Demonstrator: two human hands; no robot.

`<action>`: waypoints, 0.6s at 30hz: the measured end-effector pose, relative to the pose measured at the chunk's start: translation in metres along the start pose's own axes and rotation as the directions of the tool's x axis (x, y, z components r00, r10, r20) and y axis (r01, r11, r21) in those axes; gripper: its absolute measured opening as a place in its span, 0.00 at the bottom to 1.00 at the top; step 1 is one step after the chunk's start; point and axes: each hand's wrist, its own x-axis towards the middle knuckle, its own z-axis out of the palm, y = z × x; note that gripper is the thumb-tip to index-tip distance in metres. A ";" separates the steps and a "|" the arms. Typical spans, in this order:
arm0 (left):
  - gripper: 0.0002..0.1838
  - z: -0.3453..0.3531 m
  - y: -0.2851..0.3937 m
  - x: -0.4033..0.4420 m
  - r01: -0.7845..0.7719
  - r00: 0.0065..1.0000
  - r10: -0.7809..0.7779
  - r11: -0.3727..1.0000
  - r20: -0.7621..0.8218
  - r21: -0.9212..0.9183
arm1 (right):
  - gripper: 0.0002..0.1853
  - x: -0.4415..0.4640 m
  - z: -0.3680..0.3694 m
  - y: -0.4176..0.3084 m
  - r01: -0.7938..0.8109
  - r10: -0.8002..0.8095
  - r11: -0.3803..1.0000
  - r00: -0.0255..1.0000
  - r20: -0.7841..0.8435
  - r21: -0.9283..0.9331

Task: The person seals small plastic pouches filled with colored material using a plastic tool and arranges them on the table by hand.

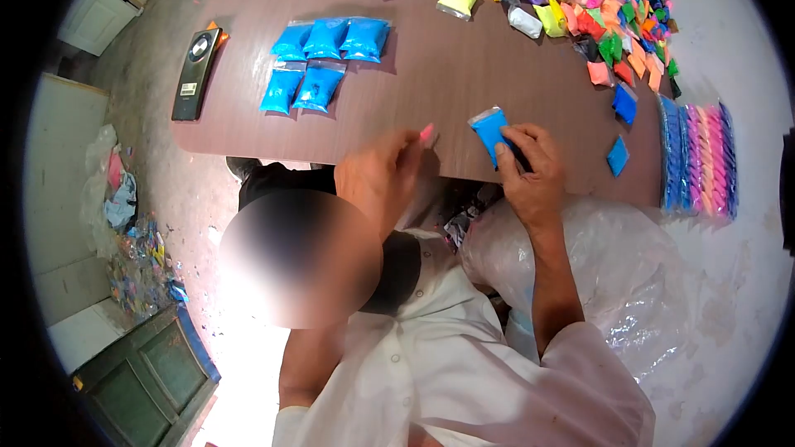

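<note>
My right hand [534, 170] pinches a small clear packet of blue clay-like material [490, 126] between thumb and fingers, near the table's front edge. To its left, my left hand [381, 174] is closed and slightly blurred. At its fingertips shows a small pink thing [426, 132], too small to make out; it is apart from the blue packet. Farther left on the table lie two rows of plump blue packets [327, 37], three in the back row and two in front. Two small blue packets [618, 156] lie right of my right hand.
A large heap of colourful small packets [571, 0] covers the table's back right. Strips of blue, pink and orange packets [700, 157] lie at the right edge. A dark phone-like device [197, 74] lies at the left. A big clear plastic bag [604, 273] bulges beside my right arm.
</note>
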 end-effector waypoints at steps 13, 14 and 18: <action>0.05 0.012 0.007 -0.024 -0.165 0.965 0.193 0.973 0.177 -0.159 | 0.12 0.001 0.004 0.000 0.145 -0.140 0.987 0.988 0.063 -0.072; 0.07 0.008 0.001 -0.023 -0.112 0.985 0.129 0.984 0.119 -0.141 | 0.12 0.001 0.006 -0.003 0.193 -0.187 0.980 0.977 0.100 -0.046; 0.07 0.009 -0.006 -0.018 -0.140 0.989 0.133 0.983 -0.064 -0.115 | 0.13 -0.007 0.016 -0.019 0.208 -0.217 0.976 0.960 0.177 0.071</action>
